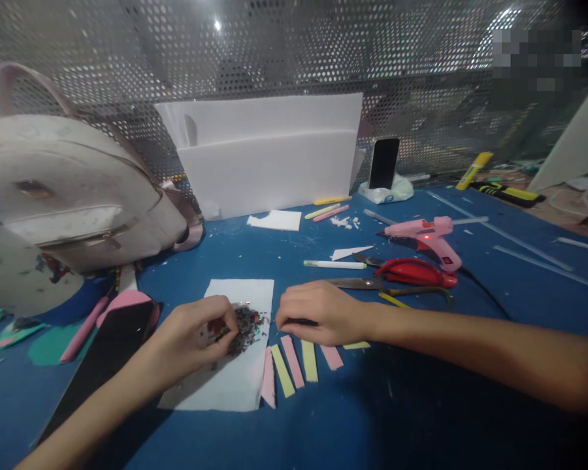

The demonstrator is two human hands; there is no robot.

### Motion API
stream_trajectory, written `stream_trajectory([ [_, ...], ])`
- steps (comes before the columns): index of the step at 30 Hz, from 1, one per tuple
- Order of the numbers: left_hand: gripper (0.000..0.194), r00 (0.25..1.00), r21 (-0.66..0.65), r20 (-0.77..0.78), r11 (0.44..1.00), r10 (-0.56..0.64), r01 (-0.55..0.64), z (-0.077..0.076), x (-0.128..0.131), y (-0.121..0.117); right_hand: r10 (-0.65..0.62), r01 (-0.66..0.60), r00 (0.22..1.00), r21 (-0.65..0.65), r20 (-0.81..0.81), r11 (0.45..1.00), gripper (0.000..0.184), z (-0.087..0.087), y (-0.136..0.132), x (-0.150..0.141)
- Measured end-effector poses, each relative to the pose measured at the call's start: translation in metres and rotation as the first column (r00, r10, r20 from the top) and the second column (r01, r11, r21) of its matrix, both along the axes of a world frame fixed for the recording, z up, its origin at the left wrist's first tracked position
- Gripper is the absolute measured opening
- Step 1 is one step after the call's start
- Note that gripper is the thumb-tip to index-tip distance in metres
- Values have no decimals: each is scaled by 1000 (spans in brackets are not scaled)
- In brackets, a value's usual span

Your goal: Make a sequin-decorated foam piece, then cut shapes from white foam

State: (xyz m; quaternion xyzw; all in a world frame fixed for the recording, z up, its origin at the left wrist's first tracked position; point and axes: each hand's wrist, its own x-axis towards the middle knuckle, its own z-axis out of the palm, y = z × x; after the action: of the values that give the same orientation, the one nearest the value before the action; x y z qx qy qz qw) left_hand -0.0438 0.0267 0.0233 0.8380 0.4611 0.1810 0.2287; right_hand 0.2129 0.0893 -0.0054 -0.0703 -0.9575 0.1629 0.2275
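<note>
My left hand (210, 329) is over a sheet of white paper (225, 385), with thumb and forefinger pinched together at the edge of a pile of small dark shreds (247, 326). Whatever lies between those fingertips is too small to make out. Just right of the paper, my right hand (323, 313) rests low over the blue table, fingers curled down and inward; a dark patch shows under them, and anything they hold is hidden. Below it fan out several strips, among them a pink strip (293, 361) and a yellow strip (310, 361).
Beyond my right hand lie scissors (355, 283), red-handled pliers (414, 271), a white marker (336, 264) and a pink glue gun (426, 235) with its cord. A white backpack (78, 189) and dark slab (95, 365) occupy the left. White boards (269, 170) and a phone (383, 163) stand behind.
</note>
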Motion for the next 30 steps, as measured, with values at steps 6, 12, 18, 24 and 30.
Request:
stream_trajectory([
  [6,7,938,-110,228,964,262,-243,-14,29,-10,-64,64,998,-8,-21,998,15,0,-2,0],
  [12,1,879,-87,319,935,353,-344,-24,41,-17,-98,97,994,-26,-55,995,9,-2,-1,1],
  [18,5,872,-118,345,938,348,-327,-29,40,-19,-102,101,994,-9,-49,995,7,-4,0,0],
  [24,3,875,-110,338,939,345,-327,-29,40,-19,-80,80,995,1,-65,997,9,-2,0,-1],
  [30,3,880,-72,322,935,350,-346,-26,43,-20,-73,74,995,11,-67,997,9,-4,1,-2],
])
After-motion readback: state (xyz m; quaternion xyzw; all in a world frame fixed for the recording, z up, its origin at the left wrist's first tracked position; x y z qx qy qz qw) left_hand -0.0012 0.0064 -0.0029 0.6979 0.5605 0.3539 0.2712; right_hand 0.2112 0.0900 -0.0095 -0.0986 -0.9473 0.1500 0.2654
